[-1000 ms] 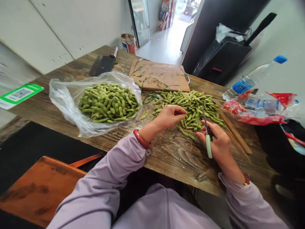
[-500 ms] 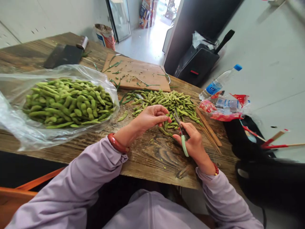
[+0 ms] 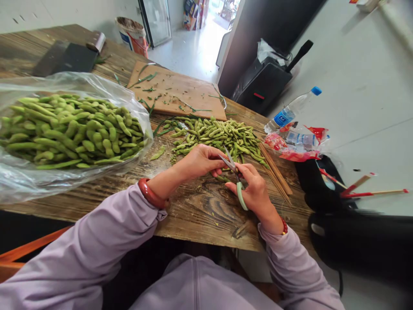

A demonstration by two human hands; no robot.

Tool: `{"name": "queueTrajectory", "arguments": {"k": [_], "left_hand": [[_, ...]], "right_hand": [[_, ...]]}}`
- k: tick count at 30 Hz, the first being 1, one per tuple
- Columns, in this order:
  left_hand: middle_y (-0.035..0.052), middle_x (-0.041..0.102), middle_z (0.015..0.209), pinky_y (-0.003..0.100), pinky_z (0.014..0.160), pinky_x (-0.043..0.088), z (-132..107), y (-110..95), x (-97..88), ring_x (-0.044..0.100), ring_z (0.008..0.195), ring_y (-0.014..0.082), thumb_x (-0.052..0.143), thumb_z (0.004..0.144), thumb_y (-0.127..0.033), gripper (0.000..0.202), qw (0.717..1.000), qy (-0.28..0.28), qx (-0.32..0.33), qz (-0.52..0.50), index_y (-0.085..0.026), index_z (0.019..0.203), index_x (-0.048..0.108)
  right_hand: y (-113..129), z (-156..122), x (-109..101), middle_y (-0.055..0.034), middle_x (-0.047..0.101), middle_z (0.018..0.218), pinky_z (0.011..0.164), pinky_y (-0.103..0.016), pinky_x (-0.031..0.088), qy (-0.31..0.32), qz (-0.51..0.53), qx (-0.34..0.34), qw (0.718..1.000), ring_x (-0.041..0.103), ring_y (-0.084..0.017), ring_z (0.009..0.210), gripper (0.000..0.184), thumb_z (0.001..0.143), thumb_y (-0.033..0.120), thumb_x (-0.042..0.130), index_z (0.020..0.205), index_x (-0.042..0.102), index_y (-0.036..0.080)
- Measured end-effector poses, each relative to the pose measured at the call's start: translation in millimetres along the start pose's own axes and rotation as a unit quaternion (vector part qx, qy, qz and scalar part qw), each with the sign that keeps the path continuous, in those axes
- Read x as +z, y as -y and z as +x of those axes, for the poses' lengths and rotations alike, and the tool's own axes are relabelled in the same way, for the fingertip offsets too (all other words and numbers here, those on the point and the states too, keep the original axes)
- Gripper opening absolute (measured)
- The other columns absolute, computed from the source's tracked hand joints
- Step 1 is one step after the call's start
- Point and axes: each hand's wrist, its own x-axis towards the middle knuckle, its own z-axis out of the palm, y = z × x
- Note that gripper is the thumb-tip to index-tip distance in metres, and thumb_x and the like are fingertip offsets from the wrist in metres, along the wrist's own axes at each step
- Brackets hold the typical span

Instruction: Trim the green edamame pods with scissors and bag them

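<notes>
My right hand (image 3: 254,187) grips a pair of scissors (image 3: 241,196) with pale green handles. Their blades are spread apart, with the tips at the fingers of my left hand (image 3: 208,161). My left hand is closed in a pinch on an edamame pod, which the fingers and blades mostly hide. Beyond both hands, a loose heap of edamame pods (image 3: 222,134) lies on the wooden table (image 3: 196,215). At the left, a clear plastic bag (image 3: 140,107) lies spread open with many more pods (image 3: 74,133) in it.
Behind the heap is a wooden cutting board (image 3: 180,92) with green scraps. Bamboo skewers (image 3: 275,172) lie to the right, near a water bottle (image 3: 288,112) and a red-and-clear plastic wrapper (image 3: 300,146). A cleaver (image 3: 71,58) rests at the far left; a bucket (image 3: 132,36) stands beyond the table.
The scissor blades have spread open and come over to my left fingertips. The whole view has shifted, so the table things appear a little further left and higher.
</notes>
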Motion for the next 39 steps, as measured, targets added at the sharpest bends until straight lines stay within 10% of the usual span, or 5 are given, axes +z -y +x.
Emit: {"name": "queueTrajectory", "arguments": {"k": [39], "left_hand": [[0.0047,0.072,0.073,0.016,0.045,0.041,-2.4,1.8,-0.8,0.054,0.054,0.0075,0.077,0.072,-0.026,0.022,0.999,0.024,-0.033,0.01,-0.009,0.086,0.077]], "right_hand": [[2.8,-3.0,0.8,-0.0075,0.067,0.098,0.075,-0.036,0.056,0.021,-0.033,-0.008,0.999,0.066,-0.023,0.083,0.046,0.093,0.044,0.065,0.134,0.06,0.023]]}}
